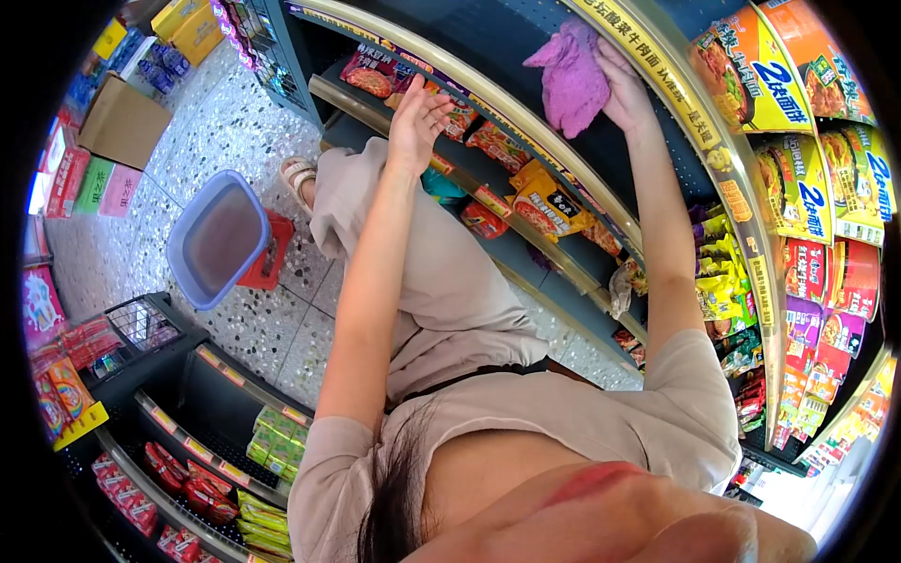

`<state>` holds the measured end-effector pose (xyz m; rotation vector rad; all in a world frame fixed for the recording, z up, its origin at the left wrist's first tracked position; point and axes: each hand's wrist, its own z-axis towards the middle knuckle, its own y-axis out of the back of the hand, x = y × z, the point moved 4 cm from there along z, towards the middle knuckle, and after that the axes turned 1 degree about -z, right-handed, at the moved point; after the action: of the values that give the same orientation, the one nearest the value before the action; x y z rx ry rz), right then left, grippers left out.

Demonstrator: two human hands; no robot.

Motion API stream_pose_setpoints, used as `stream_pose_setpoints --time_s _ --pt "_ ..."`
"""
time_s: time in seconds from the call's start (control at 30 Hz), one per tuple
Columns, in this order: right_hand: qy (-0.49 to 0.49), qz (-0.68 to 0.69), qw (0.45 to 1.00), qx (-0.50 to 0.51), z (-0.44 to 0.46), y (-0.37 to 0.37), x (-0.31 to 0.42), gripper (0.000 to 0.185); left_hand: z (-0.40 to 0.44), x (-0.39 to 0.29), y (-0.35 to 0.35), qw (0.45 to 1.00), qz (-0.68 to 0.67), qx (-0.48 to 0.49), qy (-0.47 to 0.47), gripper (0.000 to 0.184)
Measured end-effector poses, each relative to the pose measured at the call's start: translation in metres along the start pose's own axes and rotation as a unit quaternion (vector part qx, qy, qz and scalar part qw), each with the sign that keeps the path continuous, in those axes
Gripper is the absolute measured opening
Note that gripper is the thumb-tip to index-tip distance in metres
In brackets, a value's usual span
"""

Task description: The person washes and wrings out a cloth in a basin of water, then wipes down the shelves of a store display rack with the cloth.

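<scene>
A crumpled purple cloth (571,80) is in my right hand (621,92), which presses it against a bare stretch of dark metal shelf (511,42). My fingers are partly hidden behind the cloth. My left hand (418,127) is raised in front of the shelf's edge, its fingers apart and slightly bent, with nothing in it. Below and beyond that hand, instant noodle packets (460,117) lie on the lower shelf. A yellow noodle packet (547,202) sits further along the same row.
On the speckled floor, a blue basin (178,249) of murky water rests on a red stool (272,251). Big noodle packs (751,70) fill the shelf at right. Behind me stands another snack shelf (211,460). An open cardboard box (122,122) is at the far left.
</scene>
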<state>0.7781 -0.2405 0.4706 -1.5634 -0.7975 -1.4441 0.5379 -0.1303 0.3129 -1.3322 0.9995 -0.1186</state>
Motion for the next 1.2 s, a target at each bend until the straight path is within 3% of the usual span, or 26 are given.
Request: stream_pose_setpoints --time_s 0.07,0.13,0.27,0.37,0.4,0.43,0.5,0.53,0.67,0.77,0.8,0.9,1.0,1.1,1.2 --pt "0.025 -0.271 0.960 -0.066 0.014 0.025 -0.005 0.034 0.001 0.000 0.001 1.000 0.000 0.000 -0.002 0.058" --pt "0.058 -0.470 0.876 -0.091 0.035 0.068 -0.025 0.031 0.002 0.001 0.003 1.000 0.000 0.003 -0.005 0.058" --pt "0.029 -0.416 0.902 -0.115 0.030 0.094 -0.042 0.031 0.004 0.001 0.004 1.000 -0.005 0.006 -0.006 0.057" --pt "-0.065 -0.138 0.975 -0.163 0.006 0.072 -0.027 0.031 0.000 0.001 0.004 1.000 -0.003 -0.001 -0.004 0.056" --pt "-0.074 -0.152 0.968 -0.185 0.005 0.082 -0.028 0.034 0.002 0.000 0.004 1.000 -0.005 -0.001 -0.004 0.056" --pt "-0.081 -0.284 0.937 -0.187 0.002 0.088 -0.026 0.036 0.003 0.001 0.004 1.000 -0.007 -0.001 -0.003 0.056" --pt "-0.091 -0.531 0.824 -0.178 -0.003 0.098 -0.022 0.039 0.003 0.001 0.003 1.000 -0.010 -0.001 -0.003 0.056" --pt "0.027 -0.704 0.683 -0.193 -0.006 0.102 -0.021 0.038 0.003 0.001 0.004 1.000 -0.010 0.000 -0.003 0.056" --pt "0.125 -0.663 0.738 -0.011 -0.022 0.063 -0.011 0.037 0.003 0.001 0.002 1.000 -0.010 0.011 -0.010 0.057" --pt "0.093 -0.733 0.673 0.013 -0.021 0.066 -0.039 0.038 0.001 0.000 0.000 1.000 -0.008 0.003 -0.011 0.057" --pt "0.065 -0.728 0.683 0.019 -0.016 0.072 -0.048 0.037 0.002 0.002 0.001 1.000 -0.009 0.007 -0.007 0.058" --pt "-0.015 -0.622 0.783 0.020 -0.005 0.093 -0.064 0.035 0.004 0.001 0.004 1.000 -0.011 0.012 -0.007 0.058" --pt "0.004 -0.530 0.848 -0.006 0.000 0.109 -0.074 0.026 0.003 0.002 0.002 1.000 -0.013 0.013 -0.006 0.058" --pt "-0.065 -0.537 0.841 0.013 0.002 0.111 -0.069 0.020 0.003 0.002 0.004 1.000 -0.014 0.010 -0.005 0.059" --pt "-0.044 -0.428 0.901 -0.060 -0.007 0.104 -0.042 0.020 0.004 0.002 0.005 1.000 -0.019 0.015 -0.004 0.059"
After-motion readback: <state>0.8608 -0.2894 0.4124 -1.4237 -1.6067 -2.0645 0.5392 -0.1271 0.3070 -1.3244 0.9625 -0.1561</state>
